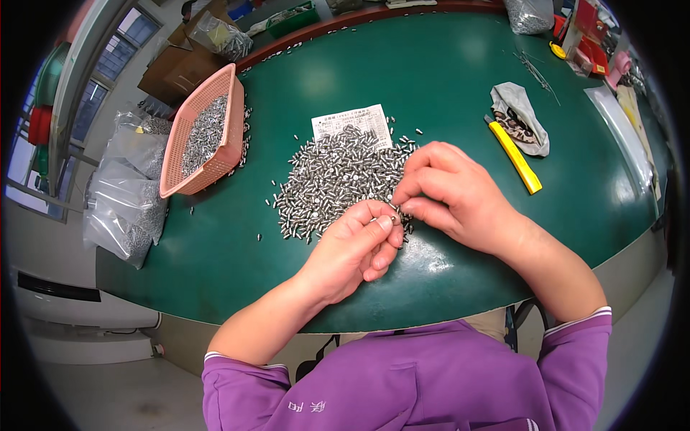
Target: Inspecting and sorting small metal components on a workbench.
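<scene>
A heap of small shiny metal pins (330,179) lies on the green table (287,93), covering the lower part of a printed paper slip (366,118). At the heap's near right edge, my left hand (359,244) pinches a small metal part (394,219) between thumb and forefinger. My right hand (453,190) is right beside it, thumb and forefinger closed together close to that part. Whatever the right fingertips hold is too small to make out. Both hands are just above the table.
A pink basket (233,129) of metal pins stands at the left, beside clear plastic bags (122,208) of parts. To the right lie a yellow utility knife (516,158) and a grey cloth pouch (539,126). Thin wires (535,72) and a plastic sleeve (622,136) lie farther right.
</scene>
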Tool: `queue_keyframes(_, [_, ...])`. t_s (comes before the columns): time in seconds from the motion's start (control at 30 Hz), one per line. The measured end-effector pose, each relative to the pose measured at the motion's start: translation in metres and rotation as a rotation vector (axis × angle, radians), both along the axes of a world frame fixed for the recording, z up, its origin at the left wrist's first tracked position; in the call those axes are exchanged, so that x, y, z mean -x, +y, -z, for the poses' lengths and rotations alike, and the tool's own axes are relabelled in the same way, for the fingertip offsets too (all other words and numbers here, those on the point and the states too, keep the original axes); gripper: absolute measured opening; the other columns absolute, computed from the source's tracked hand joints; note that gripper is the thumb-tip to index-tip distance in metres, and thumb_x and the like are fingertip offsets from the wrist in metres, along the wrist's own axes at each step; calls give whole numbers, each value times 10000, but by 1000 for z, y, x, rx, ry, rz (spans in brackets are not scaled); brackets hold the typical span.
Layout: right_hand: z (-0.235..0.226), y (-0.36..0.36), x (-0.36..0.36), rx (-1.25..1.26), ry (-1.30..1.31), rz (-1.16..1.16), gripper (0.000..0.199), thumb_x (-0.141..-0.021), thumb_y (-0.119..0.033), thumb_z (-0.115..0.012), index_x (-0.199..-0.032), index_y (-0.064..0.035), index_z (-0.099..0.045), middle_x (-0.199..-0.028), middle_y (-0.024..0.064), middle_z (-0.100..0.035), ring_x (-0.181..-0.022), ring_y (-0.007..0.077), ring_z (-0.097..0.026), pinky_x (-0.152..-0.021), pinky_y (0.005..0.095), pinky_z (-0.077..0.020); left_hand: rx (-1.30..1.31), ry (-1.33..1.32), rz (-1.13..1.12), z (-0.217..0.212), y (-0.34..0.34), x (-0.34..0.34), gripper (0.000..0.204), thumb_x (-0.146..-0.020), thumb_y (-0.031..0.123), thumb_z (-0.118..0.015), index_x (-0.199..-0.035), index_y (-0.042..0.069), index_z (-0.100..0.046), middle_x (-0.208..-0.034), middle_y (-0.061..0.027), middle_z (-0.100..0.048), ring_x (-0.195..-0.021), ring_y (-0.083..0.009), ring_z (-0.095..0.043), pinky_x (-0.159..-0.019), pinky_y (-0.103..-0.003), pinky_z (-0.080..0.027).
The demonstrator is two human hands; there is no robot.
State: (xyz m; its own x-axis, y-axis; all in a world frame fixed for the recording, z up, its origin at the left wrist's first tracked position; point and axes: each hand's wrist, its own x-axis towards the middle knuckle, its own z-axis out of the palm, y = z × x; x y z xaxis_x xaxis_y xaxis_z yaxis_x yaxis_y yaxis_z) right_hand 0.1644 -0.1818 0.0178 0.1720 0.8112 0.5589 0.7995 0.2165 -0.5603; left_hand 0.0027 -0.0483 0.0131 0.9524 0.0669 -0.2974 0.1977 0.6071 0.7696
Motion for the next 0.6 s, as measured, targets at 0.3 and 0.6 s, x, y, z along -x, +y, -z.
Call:
queue_keyframes(0.3, [2,-6,-10,179,-119,-33,123,-725,-97,-698,-835,-109,-644,-910,43,-549,-884,245,-556,-787,375,-453,7,-7,-16,0,2,1,208,-1012,238,-411,-1034,57,-513,-880,-71,-546,-614,-107,-463,-463,-218,-341])
queue_keyframes(0.6, [8,-6,-6,225,-226,7,118,-744,-121,-694,-844,-103,-634,-923,49,-544,-901,243,-549,-809,378,-436,8,-22,-68,3,2,1,209,-1010,230,-422,-1049,45,-512,-900,-84,-554,-622,-110,-469,-481,-221,-350])
